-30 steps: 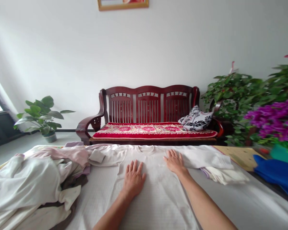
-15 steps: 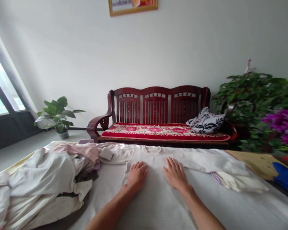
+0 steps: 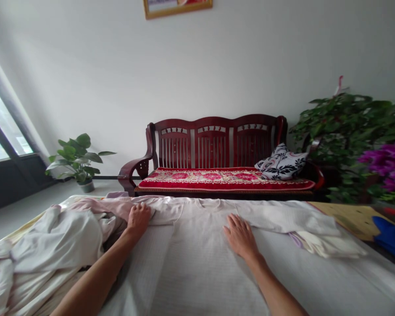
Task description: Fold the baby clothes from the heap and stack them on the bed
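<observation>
A pale long-sleeved shirt [image 3: 197, 245] lies spread on the cloth-covered table, its neckline toward the far edge. My left hand [image 3: 139, 219] is at the end of the shirt's left sleeve, fingers curled down over the cuff, which it mostly hides. On the right side of the chest my right hand [image 3: 239, 235] rests flat with its fingers stretched out. The right sleeve reaches out past it, over a small cream folded garment [image 3: 329, 245].
A heap of rumpled clothes [image 3: 59, 241] lies at the left of the table, close to my left forearm. Blue cloth [image 3: 391, 239] sits at the right edge. Beyond the table stand a wooden bench [image 3: 213, 145] and potted plants [image 3: 80, 158].
My left hand has moved left from the shirt's chest to the sleeve cuff, and its fingers have curled. My right hand stays in about the same place.
</observation>
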Action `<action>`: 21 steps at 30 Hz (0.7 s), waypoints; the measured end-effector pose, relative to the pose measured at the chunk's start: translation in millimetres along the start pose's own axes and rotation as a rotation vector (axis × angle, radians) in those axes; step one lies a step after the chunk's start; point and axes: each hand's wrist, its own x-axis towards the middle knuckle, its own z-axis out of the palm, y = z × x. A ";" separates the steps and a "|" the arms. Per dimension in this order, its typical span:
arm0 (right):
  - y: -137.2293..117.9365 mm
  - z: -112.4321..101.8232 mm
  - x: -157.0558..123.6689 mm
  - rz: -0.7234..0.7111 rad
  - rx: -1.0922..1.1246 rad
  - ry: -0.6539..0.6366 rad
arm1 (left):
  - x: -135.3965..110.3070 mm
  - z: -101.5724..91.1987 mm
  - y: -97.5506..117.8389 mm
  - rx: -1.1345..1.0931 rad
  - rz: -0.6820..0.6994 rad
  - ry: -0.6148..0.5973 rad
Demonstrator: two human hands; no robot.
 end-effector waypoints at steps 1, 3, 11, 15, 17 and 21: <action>0.1 -0.2 -0.1 0.000 0.008 0.001 | 1.8 -0.2 -1.6 -0.011 -0.011 -0.008; 0.3 -1.1 -0.5 -0.001 0.027 0.000 | 5.8 -1.0 -4.2 -0.035 -0.045 -0.014; -0.4 -7.3 -1.4 0.003 0.077 -0.001 | 27.1 -30.9 30.3 -0.419 -0.375 0.083; 1.1 -6.6 -1.1 0.001 0.085 -0.019 | 30.3 -40.1 100.4 -0.896 -0.238 0.171; 2.2 -6.1 -1.4 -0.008 0.092 -0.020 | 25.0 -33.1 137.4 -0.955 -0.132 0.128; 3.4 -5.2 -2.9 -0.022 0.106 -0.003 | 2.7 -8.5 177.1 -0.998 0.160 -0.019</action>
